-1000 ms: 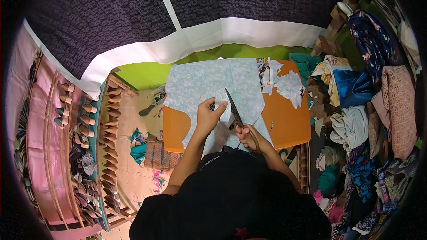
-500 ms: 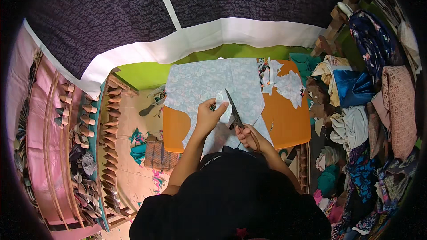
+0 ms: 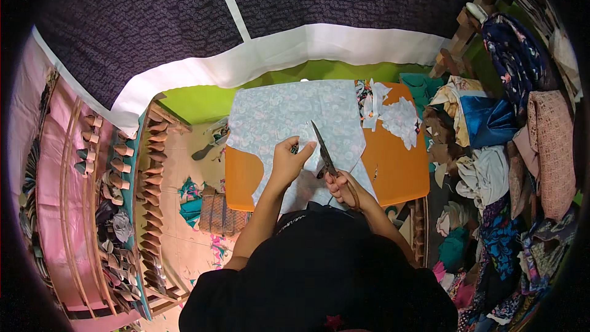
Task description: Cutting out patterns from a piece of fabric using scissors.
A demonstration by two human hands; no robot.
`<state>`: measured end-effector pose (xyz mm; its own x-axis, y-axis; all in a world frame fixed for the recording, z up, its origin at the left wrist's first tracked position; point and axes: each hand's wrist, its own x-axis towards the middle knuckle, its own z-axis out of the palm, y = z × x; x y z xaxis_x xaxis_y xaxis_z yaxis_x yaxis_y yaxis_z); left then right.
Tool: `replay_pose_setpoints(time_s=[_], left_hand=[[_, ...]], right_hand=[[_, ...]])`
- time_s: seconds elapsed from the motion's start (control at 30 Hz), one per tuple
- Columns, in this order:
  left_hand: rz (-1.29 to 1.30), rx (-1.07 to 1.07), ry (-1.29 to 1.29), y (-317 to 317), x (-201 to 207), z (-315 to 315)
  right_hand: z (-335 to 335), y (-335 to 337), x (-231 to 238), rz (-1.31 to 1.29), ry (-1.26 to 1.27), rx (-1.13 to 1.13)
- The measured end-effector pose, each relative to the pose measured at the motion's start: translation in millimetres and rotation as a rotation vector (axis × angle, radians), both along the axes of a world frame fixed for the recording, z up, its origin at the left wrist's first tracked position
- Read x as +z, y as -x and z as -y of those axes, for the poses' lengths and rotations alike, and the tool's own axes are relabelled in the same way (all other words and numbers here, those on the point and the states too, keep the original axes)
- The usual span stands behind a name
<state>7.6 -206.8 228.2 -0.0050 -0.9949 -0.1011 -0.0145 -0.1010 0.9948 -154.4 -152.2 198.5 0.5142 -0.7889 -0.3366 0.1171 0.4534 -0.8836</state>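
Okay, from my remote post I see the right hand (image 3: 340,185) closed around the handles of dark scissors (image 3: 326,155), whose blades slant up and away beyond its fingers. Left of it and slightly farther out, the left hand (image 3: 287,163) pinches a small pale piece (image 3: 305,137) between thumb and fingers, near the scissor tips. Beneath both hands I have a pale patterned cloth (image 3: 283,107), spread on an orange counter (image 3: 399,175). Farther out, to the right hand's right, scraps (image 3: 401,122) lie on that counter; beyond the left hand stands a green wall (image 3: 196,104).
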Motion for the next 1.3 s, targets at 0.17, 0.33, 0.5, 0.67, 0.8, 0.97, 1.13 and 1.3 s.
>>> replay_pose_setpoints(time_s=[0.17, 0.33, 0.5, 0.67, 0.8, 0.97, 1.13, 1.3], left_hand=[[0.104, -0.013, 0.047, -1.9, -3.4, 0.0], [0.058, -0.003, 0.028, -1.3, -0.9, 0.1], [0.101, -0.012, -0.006, -1.5, 9.5, -2.3], [0.126, -0.032, 0.015, -4.6, 5.2, -1.6], [0.069, -0.031, -0.010, -1.5, 12.4, -3.2], [0.013, -0.028, -0.012, -3.3, 6.8, -1.6], [-0.034, -0.057, -0.047, -4.5, 2.8, -1.0], [-0.054, -0.041, -0.054, -2.2, -0.8, -1.2]], right_hand=[[3.7, -0.3, 6.0, 0.020, -0.082, 0.001], [-0.6, 3.5, 1.4, -0.008, 0.054, 0.041], [1.2, 0.4, 7.0, -0.001, 0.058, 0.014], [3.8, 4.0, 6.6, -0.074, 0.112, 0.019], [4.8, 8.3, -5.2, -0.117, 0.161, 0.018], [2.4, 6.3, -4.9, -0.207, 0.223, -0.023], [2.3, 7.6, -5.9, -0.117, 0.160, -0.002], [0.3, 4.7, -1.8, 0.029, 0.046, -0.028]])
